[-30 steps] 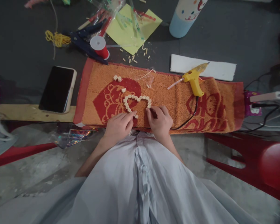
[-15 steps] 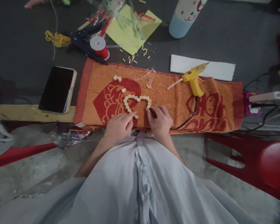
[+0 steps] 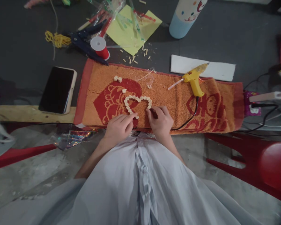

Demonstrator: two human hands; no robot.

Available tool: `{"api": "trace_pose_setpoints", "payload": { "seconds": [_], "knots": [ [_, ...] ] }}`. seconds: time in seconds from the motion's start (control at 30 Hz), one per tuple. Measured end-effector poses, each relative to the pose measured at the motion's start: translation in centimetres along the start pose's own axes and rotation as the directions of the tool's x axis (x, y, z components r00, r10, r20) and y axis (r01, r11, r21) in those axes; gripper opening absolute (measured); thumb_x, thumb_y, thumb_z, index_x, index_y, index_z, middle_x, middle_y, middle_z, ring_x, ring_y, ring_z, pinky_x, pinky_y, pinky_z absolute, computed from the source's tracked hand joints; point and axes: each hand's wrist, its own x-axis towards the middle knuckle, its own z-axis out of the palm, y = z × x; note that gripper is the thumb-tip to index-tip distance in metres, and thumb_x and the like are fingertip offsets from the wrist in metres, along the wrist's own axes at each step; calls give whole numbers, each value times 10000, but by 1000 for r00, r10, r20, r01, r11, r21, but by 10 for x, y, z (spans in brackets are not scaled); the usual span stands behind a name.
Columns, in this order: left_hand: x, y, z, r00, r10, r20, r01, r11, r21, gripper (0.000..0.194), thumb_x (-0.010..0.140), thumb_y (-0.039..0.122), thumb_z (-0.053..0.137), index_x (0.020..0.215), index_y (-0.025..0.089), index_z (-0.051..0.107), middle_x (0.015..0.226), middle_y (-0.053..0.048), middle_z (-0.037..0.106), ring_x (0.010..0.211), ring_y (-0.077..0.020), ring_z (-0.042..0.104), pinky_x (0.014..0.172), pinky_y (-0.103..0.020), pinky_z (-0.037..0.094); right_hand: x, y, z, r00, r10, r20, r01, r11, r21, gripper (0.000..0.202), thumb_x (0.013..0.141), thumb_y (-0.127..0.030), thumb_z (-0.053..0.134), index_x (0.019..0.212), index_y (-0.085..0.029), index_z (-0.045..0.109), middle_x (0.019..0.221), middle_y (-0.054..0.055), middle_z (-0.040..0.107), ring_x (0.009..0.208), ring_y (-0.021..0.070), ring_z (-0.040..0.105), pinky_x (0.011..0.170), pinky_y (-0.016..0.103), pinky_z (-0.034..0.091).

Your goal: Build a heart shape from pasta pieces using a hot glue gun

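A heart outline made of small pale wooden pieces (image 3: 127, 105) lies on an orange and red towel (image 3: 164, 90), with a gap low on its right side. My left hand (image 3: 120, 126) has its fingers closed at the lower left side of the outline, touching it near its bottom end. At the lower end of the right side, my right hand (image 3: 161, 120) pinches the outline with thumb and forefinger. Small loose clusters of the same pieces (image 3: 117, 78) rest on the towel farther up and to the left.
A yellow glue gun (image 3: 194, 82) lies right of the hands, its tip over a white strip (image 3: 221, 70). A phone (image 3: 57, 89) is at left. Behind are a red thread spool (image 3: 103, 51), dark blue pliers (image 3: 85, 45), yellow paper (image 3: 128, 37) and a blue-white bottle (image 3: 184, 20).
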Motion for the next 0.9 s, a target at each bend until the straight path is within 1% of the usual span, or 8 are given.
{"api": "trace_pose_setpoints", "payload": {
  "seconds": [0.17,0.33,0.5,0.67,0.9],
  "knots": [
    [-3,1,-5,992,106,-75,-109,994,-32,311,927,112,449,1136,179,670,844,-22,748,742,-130,666,740,-256,509,0,0,1,1000,-11,-28,11,1000,-4,252,935,-426,599,904,-217,737,858,27,704,725,124,649,612,227,426],
    [-4,0,-5,969,179,-172,-187,982,-32,282,902,89,474,1091,176,665,737,0,707,650,-116,614,669,-246,486,-2,1,2,1000,-6,-25,5,1000,-16,247,928,-428,605,910,-221,738,868,22,704,742,127,652,624,229,435],
    [-5,0,-5,959,192,-210,-204,978,-37,275,885,76,489,1071,182,662,681,15,671,627,-112,600,653,-243,474,-2,1,2,1000,2,-24,-3,1000,-16,251,925,-435,606,910,-222,738,878,25,706,737,128,649,617,233,436],
    [-6,-1,-6,962,184,-203,-192,981,-18,269,887,86,487,1052,189,673,662,19,667,617,-108,600,650,-239,469,-2,0,2,999,35,4,-35,999,-20,263,930,-440,593,921,-224,743,880,31,710,740,132,657,619,239,439],
    [-5,1,-6,960,170,-223,-182,983,-32,270,886,86,490,1048,190,679,677,14,677,617,-115,608,654,-235,469,-1,0,1,997,-23,-67,22,999,-23,215,904,-403,644,879,-215,746,838,20,721,698,128,665,583,233,435]
  ]
}}
